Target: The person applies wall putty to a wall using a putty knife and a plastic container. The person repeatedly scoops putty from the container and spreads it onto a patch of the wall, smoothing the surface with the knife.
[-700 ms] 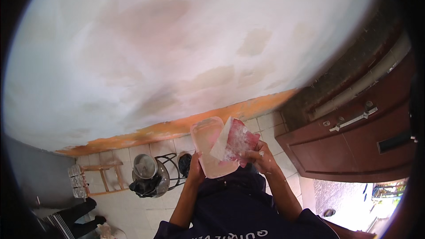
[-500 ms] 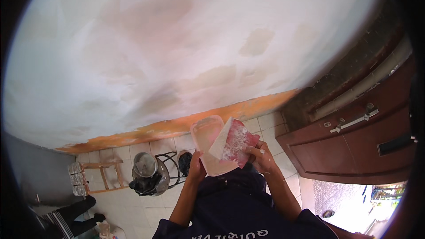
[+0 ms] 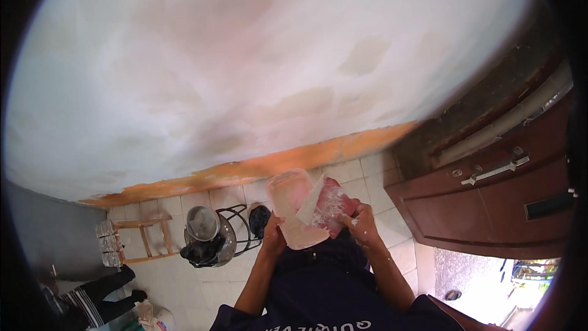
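Observation:
My left hand (image 3: 274, 238) is closed on the left edge of a pale pink rectangular tray (image 3: 286, 177), held in front of my body. Whitish paste coats the inside of the tray. In my right hand (image 3: 364, 228) is a red putty spreader (image 3: 334, 203), gripped at its right side with fingers closed. White paste smears its face and covers its left edge, which hangs over the tray's right part. Flecks of paste dot my right hand. Ahead stands a white wall (image 3: 245, 73) with greyish patches and an orange strip (image 3: 275, 163) along its bottom.
To the left, a round stool (image 3: 228, 242) carries a grey bucket (image 3: 203, 224) and a black bag (image 3: 201, 254). Beyond lies a wooden frame (image 3: 146, 239) with slats. A brown door (image 3: 484, 208) stands right. Another person's legs (image 3: 110, 294) show at lower left.
The spreader has tilted slightly and its pasted edge sits a little lower over the tray. The tray has shifted slightly down and right in view. Both hands keep their grip.

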Available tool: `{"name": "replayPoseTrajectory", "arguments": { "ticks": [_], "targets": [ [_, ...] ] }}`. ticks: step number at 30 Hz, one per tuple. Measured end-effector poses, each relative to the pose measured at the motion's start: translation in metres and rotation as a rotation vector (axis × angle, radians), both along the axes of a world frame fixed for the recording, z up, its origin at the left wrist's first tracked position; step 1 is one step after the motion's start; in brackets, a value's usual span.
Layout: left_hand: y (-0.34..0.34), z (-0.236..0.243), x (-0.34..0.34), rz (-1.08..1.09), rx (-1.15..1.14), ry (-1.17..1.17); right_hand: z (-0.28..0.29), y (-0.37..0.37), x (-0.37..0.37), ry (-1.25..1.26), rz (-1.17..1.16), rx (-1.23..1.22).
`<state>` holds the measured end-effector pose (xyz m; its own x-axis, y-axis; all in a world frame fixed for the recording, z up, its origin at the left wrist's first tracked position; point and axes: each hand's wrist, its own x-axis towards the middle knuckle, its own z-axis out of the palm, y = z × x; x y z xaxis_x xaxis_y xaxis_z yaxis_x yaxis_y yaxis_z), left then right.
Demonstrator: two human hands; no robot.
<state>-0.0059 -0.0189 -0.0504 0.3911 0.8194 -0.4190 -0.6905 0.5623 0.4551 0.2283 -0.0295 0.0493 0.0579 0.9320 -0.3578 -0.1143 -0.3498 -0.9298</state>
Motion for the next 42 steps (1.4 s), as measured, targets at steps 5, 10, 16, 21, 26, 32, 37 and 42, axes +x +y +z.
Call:
{"name": "replayPoseTrajectory", "arguments": {
  "ticks": [5,10,16,21,26,32,37,42],
  "targets": [
    [0.005,-0.007,0.007,-0.016,0.039,-0.008,-0.007,0.013,0.01,-0.258,0.132,-0.021],
    [0.016,0.001,0.004,-0.026,0.056,-0.01,0.016,0.035,0.023,-0.219,0.186,-0.083],
    [0.014,0.025,-0.018,-0.027,-0.001,-0.011,0.035,0.048,0.021,-0.107,0.223,-0.072],
    [0.004,0.041,-0.02,0.03,-0.034,0.007,0.055,0.052,0.025,-0.068,0.231,-0.045],
    [-0.007,0.058,-0.03,0.064,-0.055,-0.022,0.074,0.047,0.02,-0.1,0.214,-0.043],
    [-0.015,0.046,-0.042,0.089,-0.077,-0.062,0.065,0.049,0.021,0.221,0.11,-0.111],
    [-0.028,0.051,-0.069,0.233,-0.1,-0.044,-0.057,0.045,0.021,0.544,0.019,-0.117],
    [-0.04,0.047,-0.122,0.338,-0.115,0.04,-0.135,0.063,-0.033,0.582,-0.26,-0.195]
  ]
}}
